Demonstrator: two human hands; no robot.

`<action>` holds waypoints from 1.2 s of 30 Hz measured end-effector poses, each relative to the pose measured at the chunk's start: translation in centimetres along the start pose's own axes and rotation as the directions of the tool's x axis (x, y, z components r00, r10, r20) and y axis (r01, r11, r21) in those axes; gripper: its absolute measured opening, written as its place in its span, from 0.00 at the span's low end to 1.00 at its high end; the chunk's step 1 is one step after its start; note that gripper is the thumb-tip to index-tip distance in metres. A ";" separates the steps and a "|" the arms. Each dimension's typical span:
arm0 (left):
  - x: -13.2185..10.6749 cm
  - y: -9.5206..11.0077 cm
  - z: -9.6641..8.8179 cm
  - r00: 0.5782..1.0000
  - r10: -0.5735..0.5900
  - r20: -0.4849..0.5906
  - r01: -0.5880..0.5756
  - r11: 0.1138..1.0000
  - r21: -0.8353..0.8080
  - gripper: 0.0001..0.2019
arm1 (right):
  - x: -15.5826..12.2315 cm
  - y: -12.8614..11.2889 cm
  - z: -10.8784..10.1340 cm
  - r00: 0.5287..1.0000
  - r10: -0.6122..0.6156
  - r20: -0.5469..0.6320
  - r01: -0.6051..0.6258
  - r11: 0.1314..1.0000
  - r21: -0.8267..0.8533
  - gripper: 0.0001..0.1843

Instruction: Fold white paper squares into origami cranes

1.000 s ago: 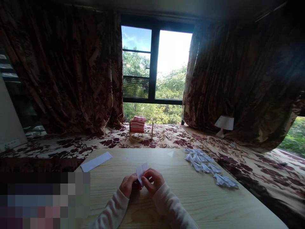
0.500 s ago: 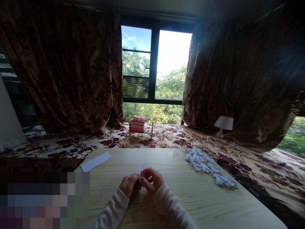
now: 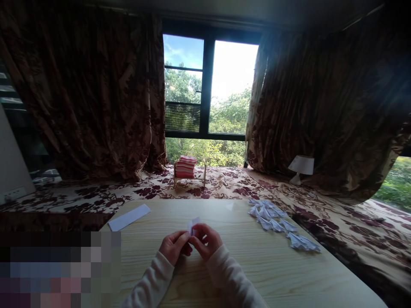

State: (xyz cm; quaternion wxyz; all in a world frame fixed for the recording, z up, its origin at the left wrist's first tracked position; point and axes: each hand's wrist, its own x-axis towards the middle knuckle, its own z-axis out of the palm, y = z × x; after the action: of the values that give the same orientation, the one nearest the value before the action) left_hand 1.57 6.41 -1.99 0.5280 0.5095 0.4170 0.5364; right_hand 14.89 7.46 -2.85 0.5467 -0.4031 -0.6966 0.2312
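A small folded piece of white paper (image 3: 193, 224) stands up between my two hands over the light wooden table (image 3: 257, 265). My left hand (image 3: 173, 247) pinches its lower left side with thumb and fingers. My right hand (image 3: 206, 241) is closed around its lower right side. Both wrists wear pale long sleeves. Only the top of the paper shows above my fingers.
A strip of white paper (image 3: 129, 217) lies at the table's far left. Several folded white paper pieces (image 3: 278, 223) lie in a row at the far right. Behind are a patterned bed cover, a striped cloth on a small wooden rack (image 3: 186, 167), a white lamp (image 3: 301, 167), curtains and a window.
The paper has been folded narrower and now sticks up less above my fingers. My left fingers have shifted up to pinch it; both hands stay in the same place.
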 end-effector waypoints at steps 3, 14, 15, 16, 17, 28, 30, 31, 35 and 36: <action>0.0 0.1 0.1 1.000 0.004 0.001 -0.004 1.000 -0.004 0.18 | 0.0 0.1 0.0 1.000 -0.007 0.001 0.007 1.000 0.000 0.10; 0.0 0.1 0.1 0.999 0.032 0.016 -0.032 0.999 0.006 0.17 | -0.1 0.2 0.0 1.000 -0.013 0.000 0.013 0.999 -0.029 0.10; -0.1 0.2 0.1 0.999 0.033 0.016 -0.033 0.999 0.007 0.17 | -0.1 0.2 0.0 1.000 -0.015 0.000 0.015 0.999 -0.033 0.10; -0.1 0.2 0.2 0.999 0.033 0.015 -0.033 0.999 0.008 0.18 | -0.1 0.1 0.0 1.000 -0.018 0.000 0.018 0.999 -0.037 0.10; -0.1 0.3 0.2 0.999 0.032 0.014 -0.032 0.999 0.010 0.18 | -0.1 0.1 0.0 1.000 -0.021 -0.001 0.021 0.999 -0.041 0.09; 0.0 -0.2 0.4 0.999 0.004 -0.038 -0.004 1.000 -0.001 0.17 | -0.1 0.2 -0.1 0.999 -0.044 0.022 0.045 0.997 -0.068 0.08; 0.0 -0.2 0.4 0.999 0.009 -0.041 -0.009 1.000 -0.002 0.16 | -0.1 0.2 -0.1 0.998 -0.047 0.030 0.049 0.996 -0.072 0.08; -0.1 -0.2 0.5 0.999 0.013 -0.041 -0.013 1.000 -0.001 0.16 | -0.1 0.2 -0.1 0.998 -0.048 0.034 0.051 0.996 -0.074 0.07; -0.1 -0.1 0.6 0.999 0.030 -0.035 -0.030 1.000 -0.002 0.13 | -0.1 0.3 0.0 0.997 -0.056 0.048 0.060 0.995 -0.082 0.07; -0.1 -0.1 0.6 0.999 0.034 -0.033 -0.034 0.999 -0.003 0.13 | -0.1 0.3 0.1 0.997 -0.060 0.052 0.064 0.994 -0.084 0.07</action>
State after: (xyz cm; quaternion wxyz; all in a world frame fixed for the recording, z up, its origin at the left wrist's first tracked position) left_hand 2.14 6.22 -2.01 0.5127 0.5068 0.4161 0.5542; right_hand 14.95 7.55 -3.19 0.5184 -0.3984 -0.7313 0.1941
